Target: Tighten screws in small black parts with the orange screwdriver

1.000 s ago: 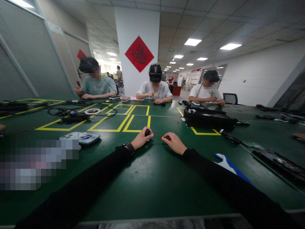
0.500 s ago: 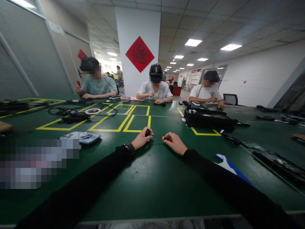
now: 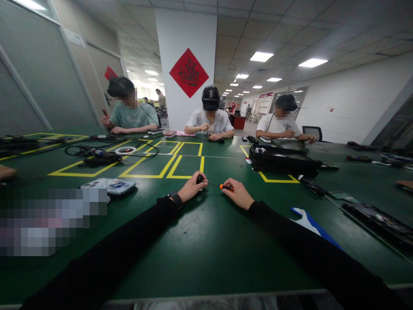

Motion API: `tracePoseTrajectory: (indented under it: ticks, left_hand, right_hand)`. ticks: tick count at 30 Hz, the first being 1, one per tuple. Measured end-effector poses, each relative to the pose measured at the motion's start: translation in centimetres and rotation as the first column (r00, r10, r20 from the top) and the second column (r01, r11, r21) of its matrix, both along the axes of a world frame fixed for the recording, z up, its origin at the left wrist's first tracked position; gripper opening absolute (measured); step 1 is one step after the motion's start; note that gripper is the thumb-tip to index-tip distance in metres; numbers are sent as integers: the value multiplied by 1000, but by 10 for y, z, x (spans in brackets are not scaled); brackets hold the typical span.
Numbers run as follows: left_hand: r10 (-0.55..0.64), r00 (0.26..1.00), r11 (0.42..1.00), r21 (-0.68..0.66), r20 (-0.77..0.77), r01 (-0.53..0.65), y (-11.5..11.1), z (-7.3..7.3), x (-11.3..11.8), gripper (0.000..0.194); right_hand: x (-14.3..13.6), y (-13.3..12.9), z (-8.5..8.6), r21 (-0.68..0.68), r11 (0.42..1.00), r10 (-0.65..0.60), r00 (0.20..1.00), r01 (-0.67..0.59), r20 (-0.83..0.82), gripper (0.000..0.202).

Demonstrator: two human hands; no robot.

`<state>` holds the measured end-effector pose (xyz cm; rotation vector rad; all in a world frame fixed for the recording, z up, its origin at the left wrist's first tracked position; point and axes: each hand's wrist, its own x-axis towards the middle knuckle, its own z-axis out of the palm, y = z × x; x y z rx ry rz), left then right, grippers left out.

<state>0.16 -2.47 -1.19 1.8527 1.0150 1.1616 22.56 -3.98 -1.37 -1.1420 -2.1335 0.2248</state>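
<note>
My right hand [image 3: 238, 193] is closed round the orange and black handle of a screwdriver [image 3: 227, 188]. The thin metal shaft points left, and its tip reaches a small black part [image 3: 200, 179]. That part is gripped between the thumb and fingers of my left hand [image 3: 191, 189], which wears a dark watch. The part is too small and too covered by fingers to name. Both hands are low over the green table [image 3: 200, 249]. I cannot make out a screw at the screwdriver's tip.
Left of my hands lies a pale blue patterned case [image 3: 112, 186]. Cables and a white coil [image 3: 125, 150] lie farther back. Black trays [image 3: 284, 159] stand at the back right, with a blue and white object [image 3: 314, 226] nearer. Several people sit across the table.
My hands, the screwdriver and the black part keep nearly the same place. Across the table, the right-hand person's hand has moved outward to the right.
</note>
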Motion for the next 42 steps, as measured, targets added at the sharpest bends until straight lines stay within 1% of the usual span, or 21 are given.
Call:
tracePoseTrajectory:
  ticks: [6,14,17,19,22,25,27,29,30,32,34,35,37,38,40,42]
  left_hand:
    - [30,1000,999,-14,8,-30,-2,1,1,25]
    - [10,1000,1000,2,14,-10,-1,1,1,25]
    - [7,1000,1000,8,20,-7,1,-1,0,25]
    - [9,1000,1000,-12,30,-9,1,-1,1,25]
    - [11,995,997,-83,97,-2,-1,0,1,27]
    - [34,978,992,-124,207,-8,-2,2,2,32]
    - [60,967,992,-126,249,-29,-4,5,3,33]
    - [53,962,992,-124,266,-21,-8,11,5,34]
    - [22,962,993,-121,272,11,-11,15,6,35]
    - [-95,959,985,-115,265,130,-20,26,11,37]
    - [-234,955,958,-121,184,258,-31,37,17,41]
    - [-275,951,951,-104,139,291,-36,42,20,43]
    - [-277,956,959,-40,93,282,-43,48,24,47]
    - [-288,955,956,-34,72,291,-45,50,26,47]
    - [-308,951,950,-32,38,309,-44,49,28,47]
    - [-310,951,950,-40,17,310,-42,45,29,49]
  right_hand:
    - [0,-1,1,-3,1000,-6,1000,6,-26,15]
    - [0,0,1,-4,1000,-9,999,9,-48,16]
    - [0,1,-1,3,999,-37,998,37,-49,17]
    - [1,1,-2,-5,997,-75,996,75,-42,18]
    - [2,1,-3,-11,988,-155,988,155,17,20]
    - [-1,-5,2,67,981,-186,976,180,109,20]
    - [-6,-12,10,156,978,-160,979,139,129,19]
    - [-13,-22,19,227,972,-87,990,59,112,30]
    - [-17,-27,24,249,968,-31,994,4,104,38]
    - [-25,-37,32,275,955,91,991,-114,95,54]
    - [-30,-45,38,286,936,186,979,-204,88,67]
    - [-31,-47,40,289,929,217,973,-231,81,71]
    - [-32,-50,42,292,918,260,963,-268,65,71]
    - [-31,-50,42,294,913,276,959,-282,62,70]
    - [-28,-49,43,292,907,296,952,-305,74,66]
    - [-27,-47,45,284,907,289,950,-310,116,60]
